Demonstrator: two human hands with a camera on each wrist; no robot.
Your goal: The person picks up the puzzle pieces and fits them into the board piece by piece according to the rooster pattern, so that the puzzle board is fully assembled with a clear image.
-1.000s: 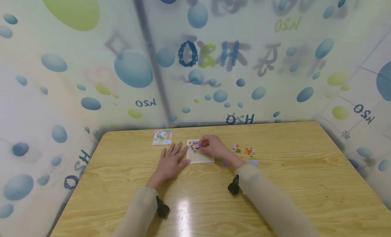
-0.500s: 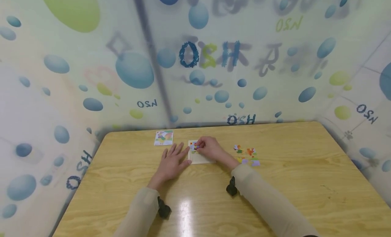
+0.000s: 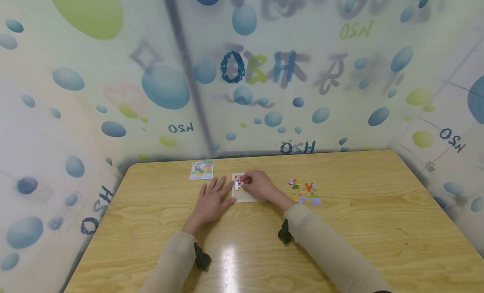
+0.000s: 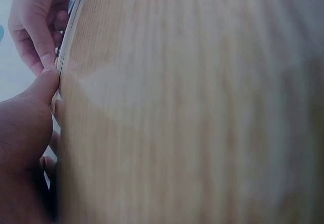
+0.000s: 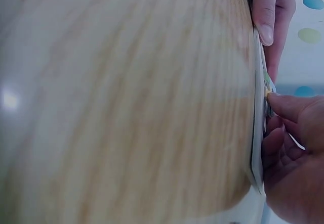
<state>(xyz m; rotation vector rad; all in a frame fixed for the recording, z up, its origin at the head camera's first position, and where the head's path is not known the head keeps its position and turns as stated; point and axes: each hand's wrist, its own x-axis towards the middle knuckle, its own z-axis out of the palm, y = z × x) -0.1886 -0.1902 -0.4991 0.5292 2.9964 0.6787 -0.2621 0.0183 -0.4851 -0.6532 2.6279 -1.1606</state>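
Oval-patterned walls (image 3: 227, 112) on three sides of a wooden table (image 3: 378, 200) suggest a booth-like space.

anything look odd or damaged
Small dark marks on the right of the table, perhaps scuffs or grain, break its plain surface, and the wall letters read backwards. The loose puzzle pieces beside the board look normal mid-puzzle.

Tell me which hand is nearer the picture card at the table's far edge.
Left. The left hand lies just on the near side of the picture card; the right hand is farther right, over the puzzle board.
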